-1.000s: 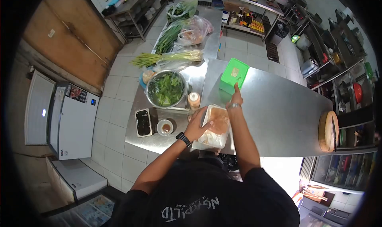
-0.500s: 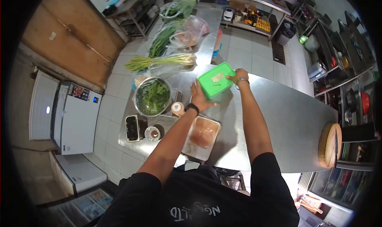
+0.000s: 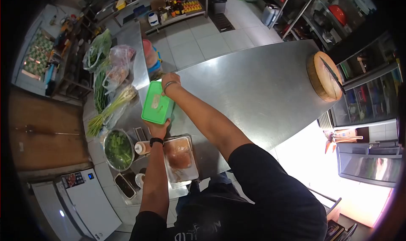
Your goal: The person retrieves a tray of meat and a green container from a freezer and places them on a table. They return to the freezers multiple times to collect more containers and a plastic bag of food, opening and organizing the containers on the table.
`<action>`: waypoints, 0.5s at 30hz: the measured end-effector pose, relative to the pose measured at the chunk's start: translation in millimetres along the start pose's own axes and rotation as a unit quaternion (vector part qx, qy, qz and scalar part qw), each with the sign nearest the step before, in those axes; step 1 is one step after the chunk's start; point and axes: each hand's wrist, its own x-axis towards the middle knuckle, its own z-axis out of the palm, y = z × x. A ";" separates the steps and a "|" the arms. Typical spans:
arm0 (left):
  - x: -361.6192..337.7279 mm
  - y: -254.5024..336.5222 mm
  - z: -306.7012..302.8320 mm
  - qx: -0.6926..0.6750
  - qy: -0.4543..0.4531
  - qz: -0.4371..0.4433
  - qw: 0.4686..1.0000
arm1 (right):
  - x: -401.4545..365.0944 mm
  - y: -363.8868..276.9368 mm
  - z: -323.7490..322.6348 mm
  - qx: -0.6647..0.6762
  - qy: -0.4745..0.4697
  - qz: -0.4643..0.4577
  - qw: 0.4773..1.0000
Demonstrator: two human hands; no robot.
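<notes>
Grip status: left hand (image 3: 158,129) grasps the near end of the green-lidded container (image 3: 157,102), and right hand (image 3: 170,80) is clamped on its far end. So it's a two-hand hold at opposite short ends. The container sits just beyond the meat tray (image 3: 179,156), over the steel surface (image 3: 253,84). I can't tell if it's lifted or resting.

Handling, my read:
- Rigid plastic box with a smooth lid, so probably slick if hands are wet.
- Contents are hidden, so weight is unknown. Assume it's loaded.
- Hold it by the body walls under the lid rim, not by the lid alone, as I can't verify the lid seal. Keep it level.
- Not fragile, but a corner drop could pop the lid.

Counts, placed from the meat tray:
- 1 container, beyond it.
- 1 meat tray.
- 1 squeeze bottle (image 3: 143,147), just left.
- 1 metal bowl of greens (image 3: 118,150), further left.
- 1 lemongrass bundle (image 3: 110,112), left and beyond.
- 1 small dark tray (image 3: 126,186), left and nearer the person.
- 1 round chopping block (image 3: 323,76), well apart to the right, with 1 cleaver (image 3: 332,74) on top.
</notes>
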 end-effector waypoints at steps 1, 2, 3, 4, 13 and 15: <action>-0.7 -0.7 -1.0 0.016 -0.015 -0.017 1.000 | 7.0 -3.6 4.3 -0.014 0.041 0.006 0.999; -0.1 -1.0 -0.3 0.024 -0.006 -0.021 0.999 | 14.2 -13.2 10.2 -0.026 0.082 0.009 0.996; -2.4 -1.6 2.1 0.028 0.007 -0.015 0.999 | 6.1 -21.1 4.2 -0.042 0.116 -0.026 0.992; -4.0 -3.7 2.7 0.034 0.025 -0.011 0.999 | -8.2 -26.8 -9.6 -0.058 0.150 -0.066 0.985; -10.2 25.3 -7.4 -0.026 0.036 -0.119 0.992 | -126.7 156.2 -63.0 0.653 0.270 0.049 0.706; -16.5 32.0 -15.1 0.051 0.039 -0.106 0.992 | -131.3 259.6 -23.1 0.738 0.322 0.062 0.590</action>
